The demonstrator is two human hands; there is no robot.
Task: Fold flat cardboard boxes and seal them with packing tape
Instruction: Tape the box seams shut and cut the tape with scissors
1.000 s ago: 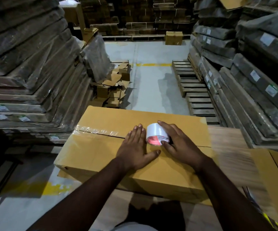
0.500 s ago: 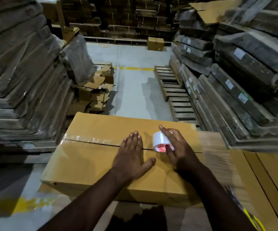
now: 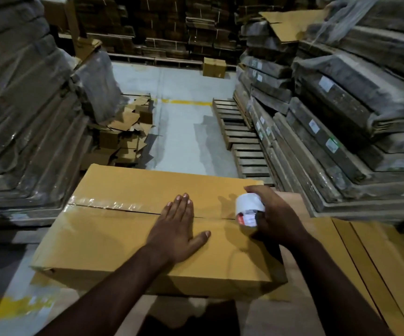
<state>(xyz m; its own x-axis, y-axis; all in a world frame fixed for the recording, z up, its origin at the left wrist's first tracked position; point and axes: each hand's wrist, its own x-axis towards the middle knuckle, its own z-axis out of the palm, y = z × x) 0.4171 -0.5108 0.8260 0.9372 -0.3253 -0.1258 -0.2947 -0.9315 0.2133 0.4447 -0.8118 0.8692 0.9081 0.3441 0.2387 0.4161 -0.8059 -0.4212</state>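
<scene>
Left hand (image 3: 175,229) flat, fingers spread, pressing box (image 3: 113,241) top at centre seam. Right hand (image 3: 272,220) wrapped round tape roll (image 3: 248,209) at seam's right end. Box probably light, hollow, flaps springy: press beside seam. Film sticky, thin: grip roll by rim. Box on table (image 3: 290,318).

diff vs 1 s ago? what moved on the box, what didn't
The right hand has run the tape roll rightward along the box seam, from beside the left hand to near the right edge, opening a gap between the hands. The grip on the roll is unchanged. The left hand stays flat on the seam and the box has not shifted. The camera view drifted a little.
</scene>
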